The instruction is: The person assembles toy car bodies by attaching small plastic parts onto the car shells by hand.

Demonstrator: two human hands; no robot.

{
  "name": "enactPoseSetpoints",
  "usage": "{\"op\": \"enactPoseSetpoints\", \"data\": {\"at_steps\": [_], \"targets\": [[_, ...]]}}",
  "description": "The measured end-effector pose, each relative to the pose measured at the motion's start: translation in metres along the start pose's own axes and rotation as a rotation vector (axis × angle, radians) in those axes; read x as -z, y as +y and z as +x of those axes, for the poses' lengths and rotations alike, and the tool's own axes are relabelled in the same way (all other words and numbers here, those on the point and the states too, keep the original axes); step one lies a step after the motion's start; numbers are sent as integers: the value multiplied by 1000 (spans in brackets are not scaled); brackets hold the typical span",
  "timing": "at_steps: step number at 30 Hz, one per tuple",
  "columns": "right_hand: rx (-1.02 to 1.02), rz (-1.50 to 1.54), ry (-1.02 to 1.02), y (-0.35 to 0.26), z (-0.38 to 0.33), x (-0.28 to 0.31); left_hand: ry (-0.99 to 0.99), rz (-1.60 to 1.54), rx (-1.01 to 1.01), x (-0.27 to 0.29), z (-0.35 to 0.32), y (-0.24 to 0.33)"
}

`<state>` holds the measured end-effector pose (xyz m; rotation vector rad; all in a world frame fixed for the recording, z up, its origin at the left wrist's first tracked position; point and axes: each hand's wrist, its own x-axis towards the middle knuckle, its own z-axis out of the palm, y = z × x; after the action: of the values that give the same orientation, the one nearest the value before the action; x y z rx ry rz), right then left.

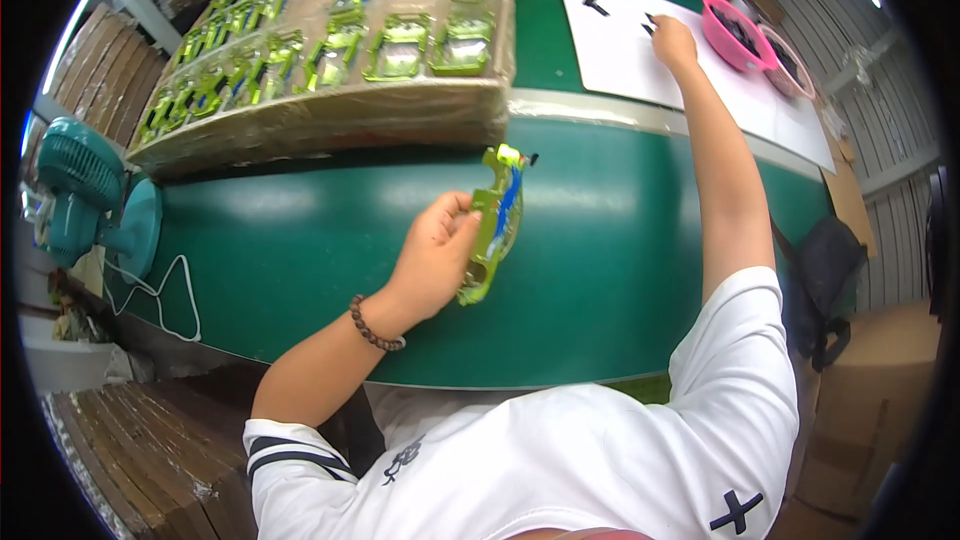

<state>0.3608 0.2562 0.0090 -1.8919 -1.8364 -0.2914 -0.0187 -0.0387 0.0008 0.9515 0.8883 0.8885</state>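
Observation:
My left hand (433, 252) is closed round the edge of a lime-green plastic shell (494, 228) with a blue stripe, possibly a toy car body. It holds the shell tilted upright above the green table (590, 270). A small black piece (533, 159) sticks out at the shell's top end. Over at the far right, my right hand (675, 43) reaches down onto a white board (625, 65). Its fingers are pinched together at a small black part (649, 28), and the fingertips are partly hidden. More black parts (589, 1) lie on the board to its left.
A large carton tray (400, 105) of similar green shells stands at the back left. Beside my right hand are a pink basket (715, 38) and a paler basket (797, 83) holding black parts. A teal fan (80, 175) with a white cord stands at the left edge.

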Motion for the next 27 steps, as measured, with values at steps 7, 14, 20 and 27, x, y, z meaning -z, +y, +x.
{"op": "enactPoseSetpoints", "data": {"at_steps": [7, 14, 20, 27], "targets": [[214, -239, -252, 4, 37, -20, 6, -77, 91, -10, -10, 29], [495, -345, -376, -32, 11, 5, -188, -472, 3, -7, -10, 30], [444, -343, -279, -34, -32, 26, -325, -519, -58, -7, -14, 28], [48, 1322, -177, -82, -141, 105, -225, -137, -366, -1, -10, 27]]}}
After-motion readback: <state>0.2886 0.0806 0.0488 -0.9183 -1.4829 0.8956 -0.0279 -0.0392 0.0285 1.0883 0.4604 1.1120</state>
